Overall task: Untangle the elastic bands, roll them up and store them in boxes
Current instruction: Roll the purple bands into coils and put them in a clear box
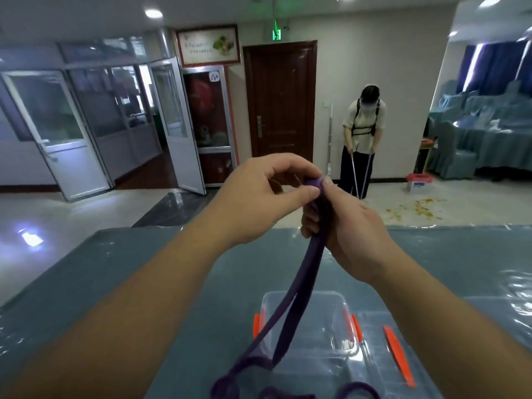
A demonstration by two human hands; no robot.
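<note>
- so the surface here is a table with a blue-grey cloth under a shiny clear plastic sheet, lots of glare and wrinkles in the plastic, esp. along the right edge
- sitting on it near the front middle: a clear plastic storage box with orange clip latches, open side up
- just to the right of the box, touching or overlapping it (can't tell which), a clear flat lid with an orange clip lying on the sheet
- the loose end of a dark purple flat elastic band is piled in loops at the front edge, right by the box
</note>
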